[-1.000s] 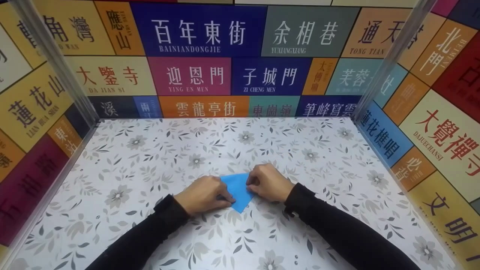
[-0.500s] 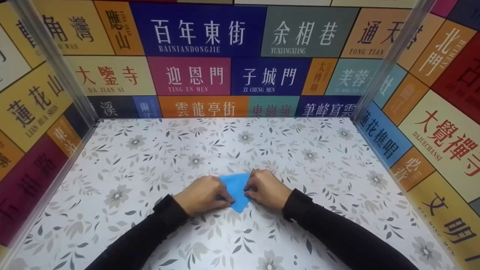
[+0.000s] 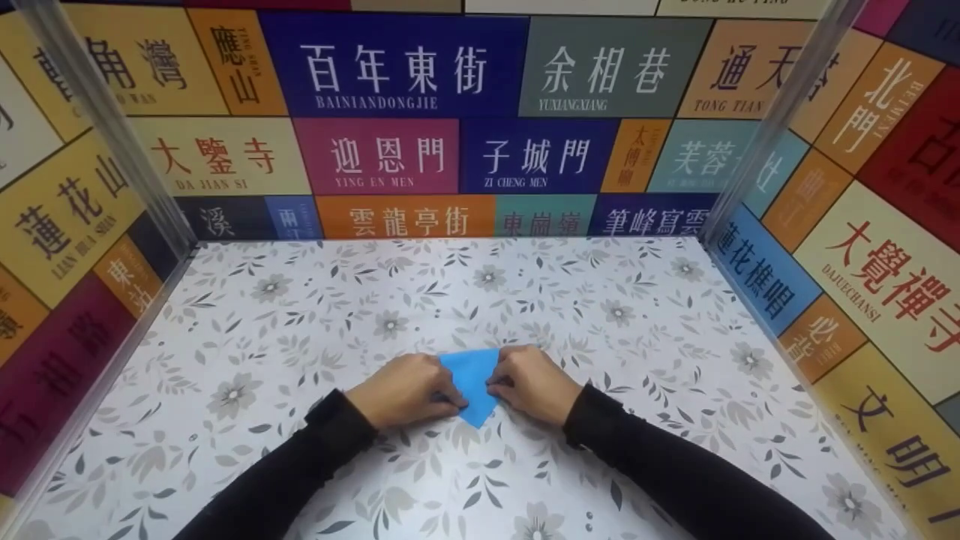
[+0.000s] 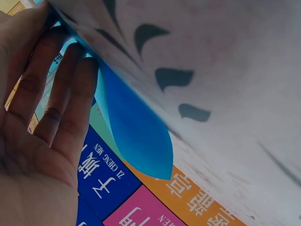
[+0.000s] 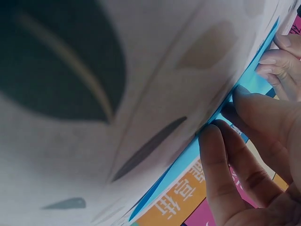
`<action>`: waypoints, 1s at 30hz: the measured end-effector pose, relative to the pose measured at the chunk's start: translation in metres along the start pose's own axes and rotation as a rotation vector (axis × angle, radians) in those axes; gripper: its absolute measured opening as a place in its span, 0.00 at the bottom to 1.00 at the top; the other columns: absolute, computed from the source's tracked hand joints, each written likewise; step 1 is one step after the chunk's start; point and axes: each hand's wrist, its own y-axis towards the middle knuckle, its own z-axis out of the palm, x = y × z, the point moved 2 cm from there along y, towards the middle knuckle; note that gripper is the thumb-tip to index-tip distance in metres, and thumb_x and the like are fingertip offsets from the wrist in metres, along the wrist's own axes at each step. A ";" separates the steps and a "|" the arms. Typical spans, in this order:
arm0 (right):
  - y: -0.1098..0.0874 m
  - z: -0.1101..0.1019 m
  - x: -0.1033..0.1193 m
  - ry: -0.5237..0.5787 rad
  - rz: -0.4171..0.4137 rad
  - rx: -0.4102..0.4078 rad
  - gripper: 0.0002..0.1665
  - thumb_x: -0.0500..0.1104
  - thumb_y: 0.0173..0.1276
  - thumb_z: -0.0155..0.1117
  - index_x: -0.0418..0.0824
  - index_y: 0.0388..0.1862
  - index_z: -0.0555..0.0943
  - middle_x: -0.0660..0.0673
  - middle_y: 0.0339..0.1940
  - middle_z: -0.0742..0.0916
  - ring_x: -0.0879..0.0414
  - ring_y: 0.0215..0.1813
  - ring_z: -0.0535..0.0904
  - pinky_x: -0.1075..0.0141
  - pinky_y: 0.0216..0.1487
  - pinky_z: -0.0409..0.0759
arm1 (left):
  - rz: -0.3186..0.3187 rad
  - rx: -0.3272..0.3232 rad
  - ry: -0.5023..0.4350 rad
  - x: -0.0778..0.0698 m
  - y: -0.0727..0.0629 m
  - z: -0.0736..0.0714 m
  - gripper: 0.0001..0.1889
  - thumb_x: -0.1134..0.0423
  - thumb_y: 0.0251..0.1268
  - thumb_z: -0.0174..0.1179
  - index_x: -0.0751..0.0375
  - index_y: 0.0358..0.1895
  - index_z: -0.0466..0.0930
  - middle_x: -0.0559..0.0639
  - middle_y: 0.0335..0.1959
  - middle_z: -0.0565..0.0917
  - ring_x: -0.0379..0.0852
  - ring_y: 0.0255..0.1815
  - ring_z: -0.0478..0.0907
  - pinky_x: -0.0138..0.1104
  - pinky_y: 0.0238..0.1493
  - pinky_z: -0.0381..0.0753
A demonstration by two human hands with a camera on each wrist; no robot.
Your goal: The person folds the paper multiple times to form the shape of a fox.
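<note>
A folded sheet of blue paper point(image 3: 474, 386), its lower end a point, lies on the table between both hands. My left hand point(image 3: 411, 390) holds its left edge, thumb and fingertips on the paper. At the opposite edge, my right hand point(image 3: 536, 382) pinches the sheet with thumb and curled forefinger. A loose blue flap of the paper point(image 4: 141, 127) stands up off the table beside the left fingers in the left wrist view. In the right wrist view, the right fingertips point(image 5: 211, 139) touch the paper's thin edge, and the left hand's fingers point(image 5: 277, 63) show beyond.
The table point(image 3: 315, 480) has a white cover printed with grey flowers and leaves. Upright panels with colourful name signs point(image 3: 390, 71) enclose the back and both sides. Clear strips point(image 3: 780, 127) run up the corners.
My right hand has shifted slightly left and toward me along the paper's right edge, where less blue now shows. The left hand keeps its place.
</note>
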 end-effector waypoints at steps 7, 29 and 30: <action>0.000 0.001 0.001 -0.002 0.009 -0.004 0.03 0.34 0.72 0.85 0.38 0.43 0.99 0.45 0.36 0.93 0.53 0.39 0.91 0.63 0.44 0.92 | -0.016 0.004 -0.009 0.002 0.000 -0.003 0.05 0.58 0.75 0.81 0.47 0.49 1.01 0.43 0.43 0.98 0.44 0.46 0.94 0.41 0.55 0.94; 0.000 0.001 0.001 0.007 0.014 -0.006 0.05 0.33 0.71 0.85 0.38 0.44 0.99 0.44 0.36 0.93 0.53 0.38 0.90 0.65 0.41 0.90 | -0.260 -0.089 -0.009 0.028 0.036 -0.021 0.04 0.63 0.75 0.80 0.55 0.46 1.00 0.50 0.42 0.99 0.49 0.44 0.95 0.43 0.49 0.96; 0.000 0.002 0.001 0.008 0.015 -0.004 0.05 0.33 0.71 0.85 0.38 0.44 0.99 0.44 0.36 0.93 0.53 0.38 0.90 0.65 0.41 0.90 | -0.296 -0.085 -0.029 0.030 0.040 -0.022 0.03 0.63 0.74 0.80 0.55 0.46 1.00 0.50 0.42 0.99 0.49 0.43 0.95 0.43 0.49 0.96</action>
